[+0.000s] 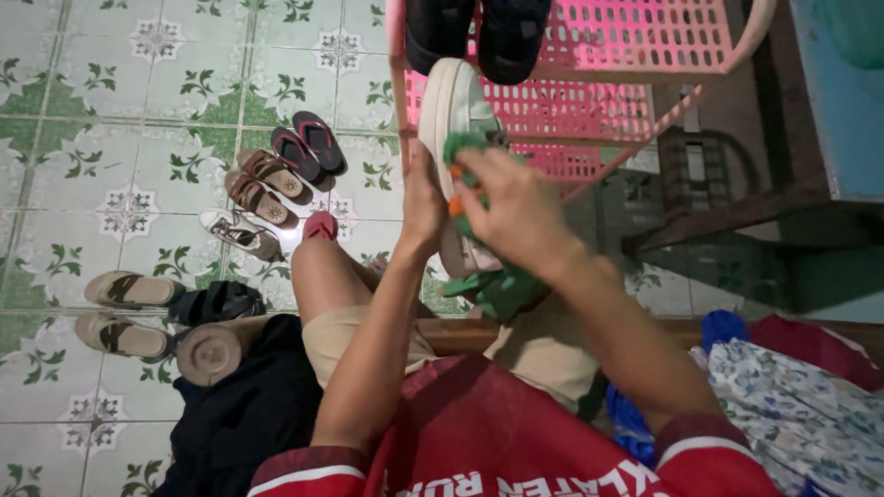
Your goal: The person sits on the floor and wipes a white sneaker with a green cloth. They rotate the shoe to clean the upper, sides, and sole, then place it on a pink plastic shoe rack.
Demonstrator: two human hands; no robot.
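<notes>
Over patterned floor tiles (138, 120), hands rub green cloth (497, 287) on white sneaker (453, 106).

My cloth (497, 285) is green with orange, the shoe (453, 106) cream-white, the rack (635, 41) pink, the floor (110, 110) tiles pale with green leaf patterns.

Pale glazed floor tiles with green leaf motifs (110, 110) spread left of the grip. Pink perforated plastic shoe rack (635, 41) stands above it; dark wooden furniture frame (737, 207) and blue painted wall panel (847, 120) at right. Dim light.
</notes>
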